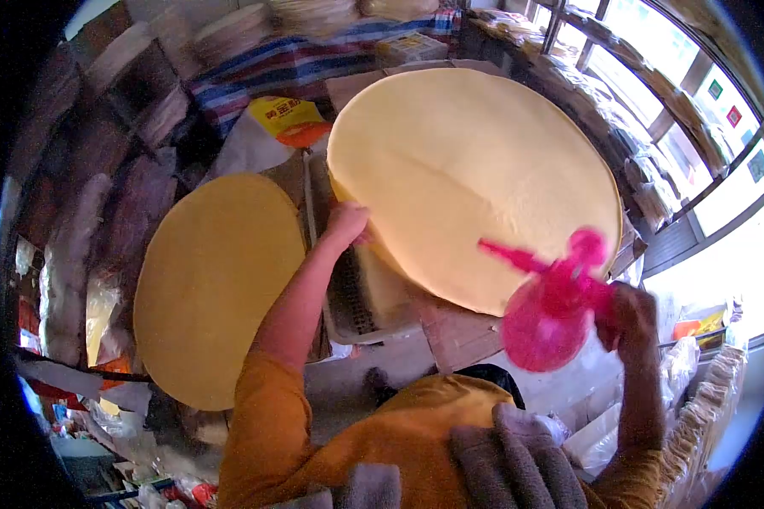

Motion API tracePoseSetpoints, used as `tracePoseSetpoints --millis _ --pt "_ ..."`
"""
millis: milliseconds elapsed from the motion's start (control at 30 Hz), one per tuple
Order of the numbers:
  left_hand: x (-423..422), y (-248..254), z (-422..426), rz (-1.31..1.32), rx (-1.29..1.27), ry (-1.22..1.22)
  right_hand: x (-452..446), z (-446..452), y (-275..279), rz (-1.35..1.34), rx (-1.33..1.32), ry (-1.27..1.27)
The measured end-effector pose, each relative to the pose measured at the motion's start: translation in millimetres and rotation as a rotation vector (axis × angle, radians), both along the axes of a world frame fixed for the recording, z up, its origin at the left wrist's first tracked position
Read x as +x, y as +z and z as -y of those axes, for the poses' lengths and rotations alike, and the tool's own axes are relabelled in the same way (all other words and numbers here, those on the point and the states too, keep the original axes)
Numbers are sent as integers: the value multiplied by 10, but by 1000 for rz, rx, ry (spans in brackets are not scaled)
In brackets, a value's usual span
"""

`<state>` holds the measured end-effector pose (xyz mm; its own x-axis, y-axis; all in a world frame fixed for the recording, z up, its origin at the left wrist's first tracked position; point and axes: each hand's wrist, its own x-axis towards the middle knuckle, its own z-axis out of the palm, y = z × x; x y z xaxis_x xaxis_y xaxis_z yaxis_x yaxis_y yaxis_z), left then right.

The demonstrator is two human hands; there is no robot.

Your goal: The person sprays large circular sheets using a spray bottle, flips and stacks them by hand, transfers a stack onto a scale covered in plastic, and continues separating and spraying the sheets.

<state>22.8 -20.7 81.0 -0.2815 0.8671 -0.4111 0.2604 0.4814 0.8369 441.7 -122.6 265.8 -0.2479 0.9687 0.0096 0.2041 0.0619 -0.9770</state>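
Note:
A large, pale yellow round sheet [475,178], thick at its edge and perhaps a stack, fills the upper middle of the head view. My left hand [348,225] is closed on its near-left rim. At the right, my right hand [630,316] grips a translucent pink spray bottle [547,327] by its handle. The bottle is tilted over the near-right edge of the sheet, its nozzle pointing left; motion blurs it a little. Left of my left arm lies a second, darker yellow round sheet [216,288], which neither hand touches.
A shallow pale tray [369,338] sits partly under the big sheet, with cardboard [458,335] beside it. Behind stands a white sack with a yellow label [289,119]. Shelves with stacked goods [594,110] line the window. Plastic-wrapped stacks [700,407] stand at my right.

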Motion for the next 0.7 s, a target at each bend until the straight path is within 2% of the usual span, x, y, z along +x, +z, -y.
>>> tracePoseSetpoints --millis 100,133,233,300,333,367,533,633,700 --pt "85 -92 115 482 111 78 -203 252 -147 -70 -102 166" --pt "41 -188 110 637 64 86 -218 289 -258 -109 -55 247" --pt "237 -185 292 763 314 40 -423 390 -461 -155 87 355" --pt "347 -168 386 771 312 95 -523 369 -610 -104 201 501" --pt "371 -176 413 799 343 106 -526 359 -681 -73 175 582" --pt "384 -188 439 828 375 118 -578 361 -751 -92 226 585" --pt "467 -255 454 833 436 192 -540 206 -787 -167 -48 773" --pt "539 -280 444 816 489 238 -506 39 -746 -122 -68 817" --pt "575 -305 446 830 519 235 -477 -138 -740 -82 -89 952"
